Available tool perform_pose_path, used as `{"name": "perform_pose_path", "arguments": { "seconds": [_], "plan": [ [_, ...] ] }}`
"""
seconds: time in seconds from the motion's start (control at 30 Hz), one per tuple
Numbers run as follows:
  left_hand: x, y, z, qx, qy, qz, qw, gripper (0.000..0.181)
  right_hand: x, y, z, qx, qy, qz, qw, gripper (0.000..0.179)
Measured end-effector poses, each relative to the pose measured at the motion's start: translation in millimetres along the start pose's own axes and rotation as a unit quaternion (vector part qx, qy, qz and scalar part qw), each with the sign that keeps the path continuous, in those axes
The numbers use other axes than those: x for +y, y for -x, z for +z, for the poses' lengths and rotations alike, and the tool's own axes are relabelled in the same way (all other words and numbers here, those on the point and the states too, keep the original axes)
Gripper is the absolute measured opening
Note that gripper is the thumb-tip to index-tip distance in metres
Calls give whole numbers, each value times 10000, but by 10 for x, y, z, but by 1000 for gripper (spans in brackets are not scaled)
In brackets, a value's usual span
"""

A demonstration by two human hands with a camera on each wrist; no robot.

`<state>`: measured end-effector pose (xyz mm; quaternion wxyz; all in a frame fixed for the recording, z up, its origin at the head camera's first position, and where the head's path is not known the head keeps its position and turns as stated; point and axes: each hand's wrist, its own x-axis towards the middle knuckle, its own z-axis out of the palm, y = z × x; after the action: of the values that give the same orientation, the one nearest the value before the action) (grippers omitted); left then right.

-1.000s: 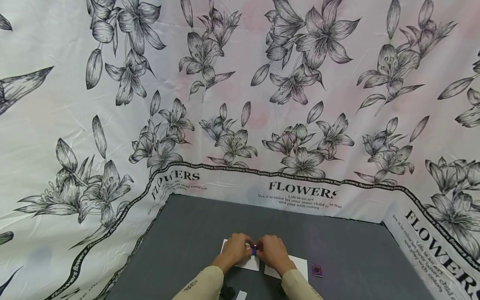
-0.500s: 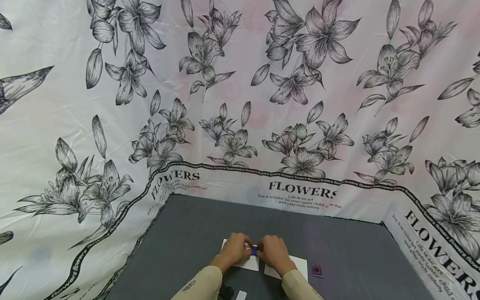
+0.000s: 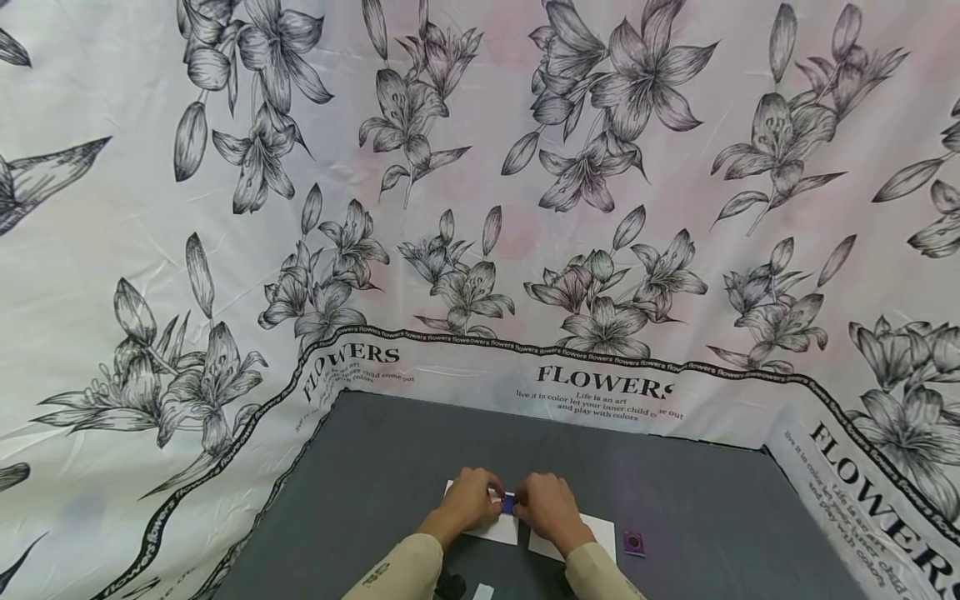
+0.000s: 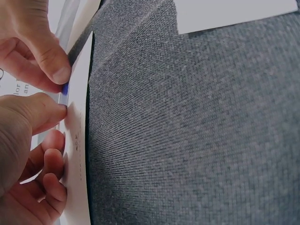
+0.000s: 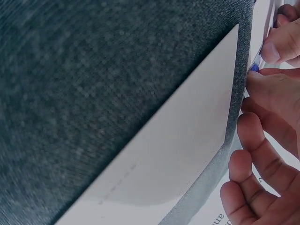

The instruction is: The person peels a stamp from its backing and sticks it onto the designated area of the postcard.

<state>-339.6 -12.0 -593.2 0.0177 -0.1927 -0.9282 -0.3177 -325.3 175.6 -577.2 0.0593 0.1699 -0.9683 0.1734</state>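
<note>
Both hands meet at a small flat blue piece [image 3: 507, 503] above a white card [image 3: 495, 531]; its exact kind cannot be made out. My left hand [image 3: 471, 498] pinches the piece's left side between thumb and finger. From the right, my right hand [image 3: 549, 505] pinches the other side. Only a sliver of blue [image 4: 65, 88] shows between the fingertips in the left wrist view, and the fingers cover most of it in the right wrist view. The left hand's other fingers are loosely bent beside the card.
A second white card [image 3: 602, 527] lies under and beside the right forearm. Further right is a small purple square [image 3: 633, 542] with a dark round centre. A dark object [image 3: 450, 586] and a white strip [image 3: 483, 592] lie near the front. Floral cloth [image 3: 465, 375] borders the grey table [image 3: 360, 492].
The blue piece shows a wider face between the fingertips than a second ago, when it looked narrower. Both hands stay at nearly the same place.
</note>
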Motion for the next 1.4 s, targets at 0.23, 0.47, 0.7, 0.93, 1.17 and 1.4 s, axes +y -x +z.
{"name": "perform_pose_path", "arguments": {
  "seconds": [0.23, 0.47, 0.7, 0.93, 1.17, 1.4],
  "plan": [
    [-22, 3, 19, -51, 24, 3, 10000, 13, -5, 7, -5, -37, -46, -38, 10000, 11],
    [-34, -16, 32, -48, 141, -63, 9999, 12, -2, 0, -9, -105, -21, -34, 9999, 8],
    [-14, 19, 16, 46, 130, 91, 9999, 11, 3, 9, 5, -46, -39, -44, 10000, 7],
    [-276, -111, 252, 213, 122, 248, 9994, 11, 10, 7, 1, -13, -5, -129, 9999, 8],
    [-265, -129, 203, -3, 138, 41, 9999, 10, 47, 5, 27, 130, -28, -347, 9993, 9],
    [-15, -8, -119, 182, 192, -78, 9996, 9, 95, 31, -6, 268, 8, -404, 9988, 7]
  ]
}}
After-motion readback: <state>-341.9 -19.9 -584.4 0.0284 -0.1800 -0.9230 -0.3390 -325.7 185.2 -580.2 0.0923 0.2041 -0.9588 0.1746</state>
